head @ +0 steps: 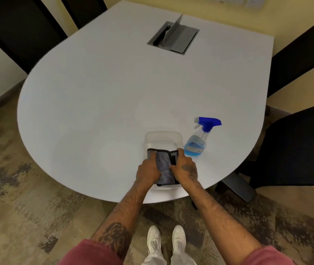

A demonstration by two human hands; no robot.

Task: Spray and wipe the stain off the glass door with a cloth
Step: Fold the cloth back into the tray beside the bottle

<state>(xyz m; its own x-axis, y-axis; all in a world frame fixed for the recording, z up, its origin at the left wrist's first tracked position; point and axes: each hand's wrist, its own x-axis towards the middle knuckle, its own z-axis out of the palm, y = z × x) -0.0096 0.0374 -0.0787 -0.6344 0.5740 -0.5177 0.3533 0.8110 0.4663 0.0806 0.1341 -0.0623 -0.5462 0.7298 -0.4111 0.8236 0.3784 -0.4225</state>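
Note:
A folded grey cloth (164, 165) with a dark border lies in a clear plastic tub (163, 137) near the front edge of the white table (114, 104). My left hand (148, 172) grips the cloth's left side. My right hand (184, 168) holds its right edge, fingers curled over the dark border. A clear spray bottle (198, 142) with blue liquid and a blue trigger head stands upright just right of the tub, apart from my hands. No glass door shows in this view.
A grey cable hatch (173, 38) with its flap raised sits at the table's far side. Black chairs (295, 146) stand to the right. Dark panels (18, 31) line the far left. Patterned carpet and my white shoes (166, 240) are below.

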